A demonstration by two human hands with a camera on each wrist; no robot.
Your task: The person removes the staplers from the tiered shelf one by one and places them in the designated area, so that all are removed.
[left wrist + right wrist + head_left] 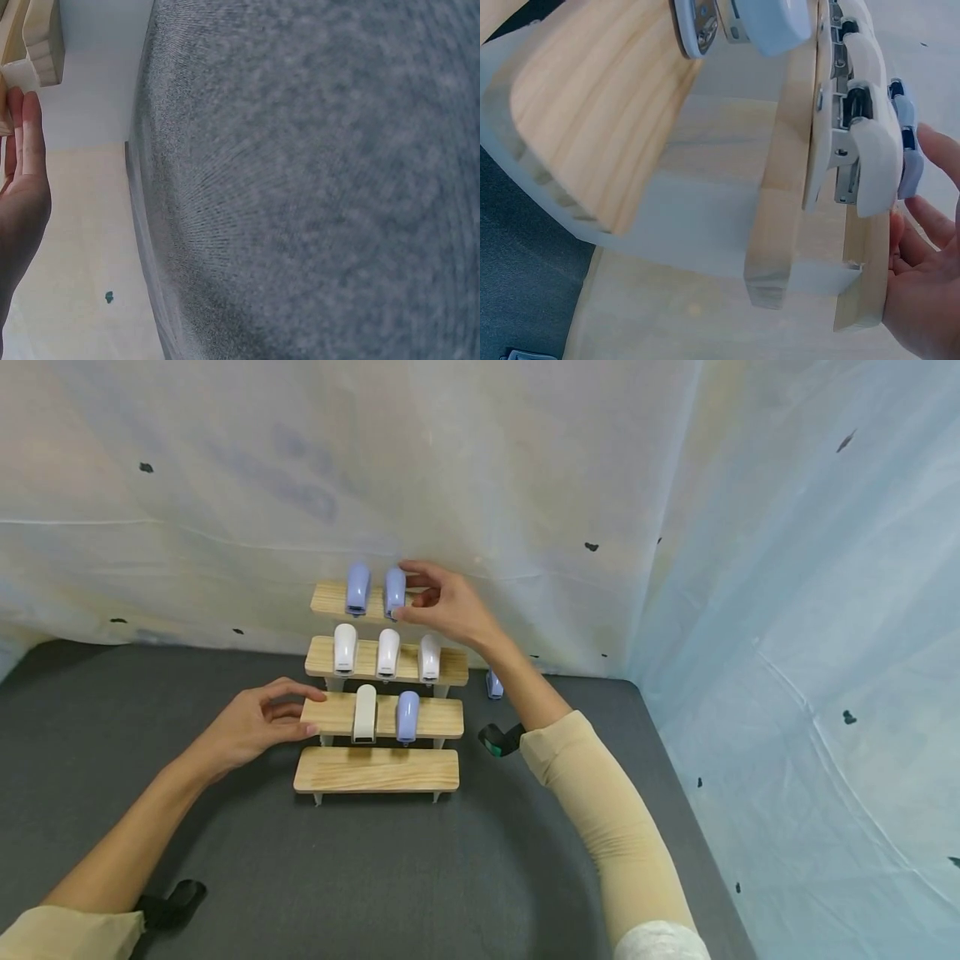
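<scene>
A stepped wooden display stand point(377, 770) holds small staplers on its upper three tiers. My right hand point(453, 608) is at the top tier, thumb at the front and index finger at the back of the right-hand lavender-blue stapler point(394, 589), pinching it lengthwise. Another lavender-blue stapler point(357, 587) stands to its left. My left hand point(258, 722) grips the left end of the second-lowest tier, thumb at its front edge and fingers towards the back. That tier bears a cream stapler point(364, 714) and a blue stapler point(407, 717).
White staplers point(387, 653) line the tier below the top one. One more blue stapler point(494, 684) lies on the dark tabletop point(360, 877), right of the stand, partly behind my right forearm. A pale sheet point(480, 468) hangs close behind the stand.
</scene>
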